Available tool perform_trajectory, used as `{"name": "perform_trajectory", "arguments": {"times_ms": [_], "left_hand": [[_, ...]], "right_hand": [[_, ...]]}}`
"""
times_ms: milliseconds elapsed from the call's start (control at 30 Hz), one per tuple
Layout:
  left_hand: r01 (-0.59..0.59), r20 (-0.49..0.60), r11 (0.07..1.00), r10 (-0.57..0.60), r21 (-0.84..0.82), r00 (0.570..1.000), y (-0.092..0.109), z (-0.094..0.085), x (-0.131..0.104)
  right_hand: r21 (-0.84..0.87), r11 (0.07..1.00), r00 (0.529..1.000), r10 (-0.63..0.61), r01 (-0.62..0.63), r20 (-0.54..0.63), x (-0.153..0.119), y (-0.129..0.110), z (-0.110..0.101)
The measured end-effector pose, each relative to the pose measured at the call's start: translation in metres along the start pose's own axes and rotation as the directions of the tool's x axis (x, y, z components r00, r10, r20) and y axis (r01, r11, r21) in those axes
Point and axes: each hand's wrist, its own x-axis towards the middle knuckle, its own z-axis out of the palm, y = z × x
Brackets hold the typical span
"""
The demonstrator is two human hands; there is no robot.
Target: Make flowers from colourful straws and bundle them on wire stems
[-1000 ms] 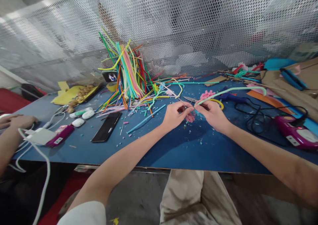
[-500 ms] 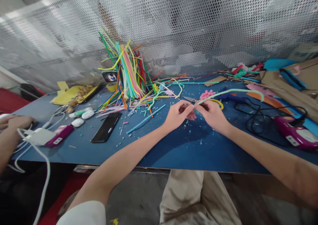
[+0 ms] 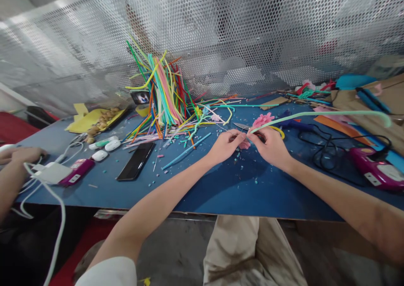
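My left hand [image 3: 227, 145] is closed in a pinch, with a pink fuzzy piece [image 3: 244, 144] showing under its fingertips. Meeting it fingertip to fingertip, my right hand [image 3: 272, 145] pinches the near end of a light green pipe cleaner [image 3: 315, 114]. That stem runs far out to the right and bends down at its tip. Just behind my right hand lies a pink pipe-cleaner flower [image 3: 264, 120]. Beside it are a metal scissor blade [image 3: 241, 126] and a yellow loop [image 3: 279, 131], partly covered by my hand. Exactly how the pieces join between my fingers is hidden.
A big bundle of coloured pipe cleaners [image 3: 166, 94] stands at the back. A black phone [image 3: 136, 162], a blue pipe cleaner [image 3: 186, 151] and scattered clippings lie left. Purple power strips [image 3: 375, 168] and cables flank the table. Another person's hand [image 3: 27, 154] rests far left.
The free end of the light green pipe cleaner has swung out further right and looks straighter. Both hands have stayed nearly in place, fingertips together.
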Motion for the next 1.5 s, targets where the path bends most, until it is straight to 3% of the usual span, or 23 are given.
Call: {"name": "perform_trajectory", "arguments": {"times_ms": [267, 500, 700, 967, 1233, 1500], "left_hand": [[-0.079, -0.019, 0.992, 0.082, 0.102, 0.996, -0.0018, -0.0002, 0.0002], [-0.009, -0.002, 1.000, 0.009, 0.028, 1.000, -0.0041, -0.0025, 0.0001], [-0.016, 0.011, 1.000, 0.016, 0.020, 1.000, -0.0046, -0.0039, -0.0001], [-0.088, 0.004, 0.985, 0.089, 0.150, 0.996, -0.0023, -0.0033, -0.0013], [-0.074, -0.186, 0.976, 0.113, 0.203, 0.976, -0.0004, 0.0029, -0.0050], [-0.050, -0.242, 0.956, 0.124, 0.289, 0.962, -0.0008, 0.0022, -0.0038]], "right_hand": [[-0.012, 1.000, 1.000, 0.007, -0.007, 0.010, 0.0003, 0.0005, 0.0000], [0.023, 0.999, 0.999, 0.046, -0.047, 0.024, 0.0001, 0.0043, 0.0013], [0.006, 0.998, 0.998, 0.059, -0.059, 0.031, 0.0002, 0.0017, 0.0013], [0.175, 0.970, 0.985, 0.162, -0.170, 0.059, -0.0001, 0.0007, 0.0010], [0.319, 0.915, 0.966, 0.257, -0.246, 0.010, 0.0015, 0.0071, 0.0036], [0.242, 0.939, 0.964, 0.263, -0.244, -0.046, 0.0009, 0.0026, -0.0006]]}}
